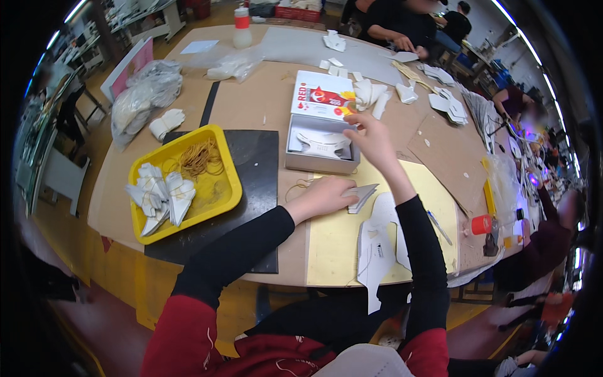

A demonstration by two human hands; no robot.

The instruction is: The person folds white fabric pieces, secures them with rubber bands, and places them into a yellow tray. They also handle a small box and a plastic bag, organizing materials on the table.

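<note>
The step in hand appears to be the handling of small white cut pieces beside an open carton. The person's left hand [323,200] lies low over the worktop [251,94], its fingers curled nearly closed on one end of a small stack of cut pieces [362,196], which rests on a yellow sheet [421,182] just in front of the grey carton [320,163]. The right hand [372,139] is at the carton's right edge, thumb and forefinger bent close together (whether they grip anything cannot be told).

White shaped pieces [323,146] lie inside the carton. Lifting one out would call for a narrow pinch at its edge, with the left fingers keeping the stack flush.

As for writing, the white lid [320,94] at the carton's far side carries bold red lettering and a red panel with pale characters, beside a yellow design. The pieces inside bear small dark print, too fine to read; a larger white pattern piece [377,245], nearer the person, has a small dark mark, equally illegible.
</note>
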